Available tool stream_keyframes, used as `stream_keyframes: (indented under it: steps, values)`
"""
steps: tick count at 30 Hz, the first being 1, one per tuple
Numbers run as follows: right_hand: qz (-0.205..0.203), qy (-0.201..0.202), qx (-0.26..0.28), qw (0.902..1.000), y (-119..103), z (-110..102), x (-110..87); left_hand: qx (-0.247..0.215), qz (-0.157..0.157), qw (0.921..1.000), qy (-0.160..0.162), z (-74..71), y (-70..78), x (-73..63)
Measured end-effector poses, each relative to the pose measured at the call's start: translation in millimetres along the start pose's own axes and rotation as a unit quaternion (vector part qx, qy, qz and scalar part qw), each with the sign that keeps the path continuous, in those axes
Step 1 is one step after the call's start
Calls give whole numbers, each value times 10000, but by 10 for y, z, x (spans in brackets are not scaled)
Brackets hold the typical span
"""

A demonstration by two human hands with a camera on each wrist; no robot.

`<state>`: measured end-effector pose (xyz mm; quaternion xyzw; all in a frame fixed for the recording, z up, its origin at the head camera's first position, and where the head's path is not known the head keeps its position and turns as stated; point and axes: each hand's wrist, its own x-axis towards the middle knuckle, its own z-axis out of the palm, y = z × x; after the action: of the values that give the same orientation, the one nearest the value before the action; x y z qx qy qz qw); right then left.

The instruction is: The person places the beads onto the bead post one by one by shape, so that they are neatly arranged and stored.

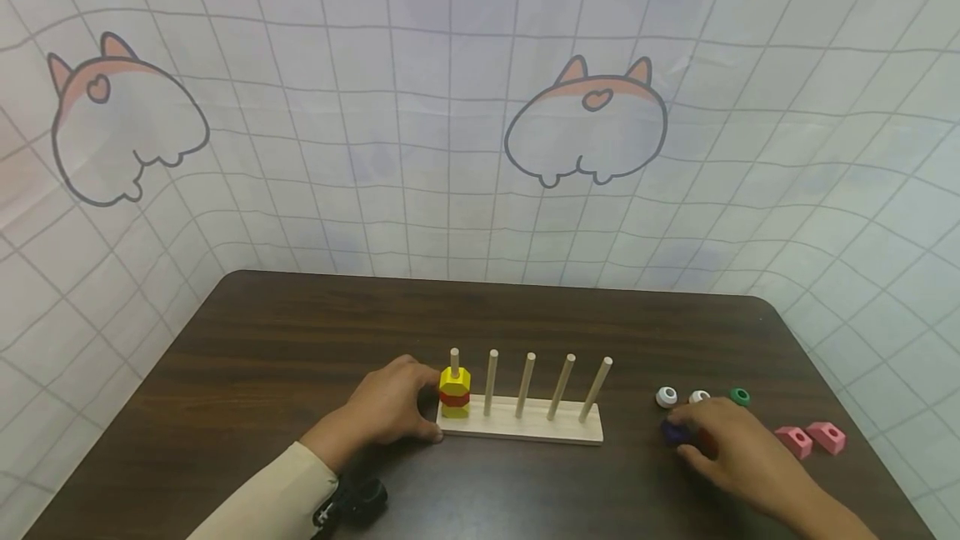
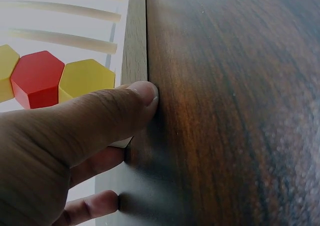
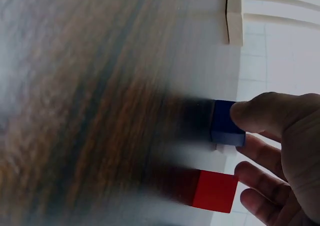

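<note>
My left hand (image 1: 386, 402) grips the left end of a wooden peg board (image 1: 525, 425), its thumb (image 2: 125, 103) against the base's front edge. On the leftmost peg, a red hexagonal block (image 2: 39, 78) sits between two yellow ones, the upper yellow block (image 1: 454, 380) below the peg's bare tip. The other pegs carry nothing. Over to the right, my right hand (image 1: 738, 448) pinches a dark blue block (image 3: 225, 118) between thumb and index finger, low over the table. Beside it a red block (image 3: 215, 191) stands on the table, close to the other fingertips.
Behind the right hand lie two white beads (image 1: 666, 397) and a green bead (image 1: 739, 396). Two pink blocks (image 1: 827, 437) with holes lie to its right. A black wrist device (image 1: 360, 502) hangs at the left cuff. A gridded cloth (image 1: 420, 148) stands behind the dark table (image 1: 337, 307).
</note>
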<state>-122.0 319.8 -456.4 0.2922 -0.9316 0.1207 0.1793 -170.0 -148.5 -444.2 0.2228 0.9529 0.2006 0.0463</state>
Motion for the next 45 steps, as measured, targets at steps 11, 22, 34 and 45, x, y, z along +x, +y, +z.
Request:
stream_keyframes:
  steps: [11, 22, 34, 45]
  values:
    - [133, -99, 109, 9998, 27, 0, 19, -18, -52, 10000, -38, 0, 17, 13]
    - [274, -132, 605, 9977, -99, -83, 185, -18, 4, 10000, 57, 10, 2, 4]
    - [222, 53, 646, 9977, -311, -297, 460, -15, 7, 10000, 31, 8, 0, 8]
    - [89, 265, 1187, 9925, -402, -480, 658, 7, -47, 10000, -7, 15, -3, 4]
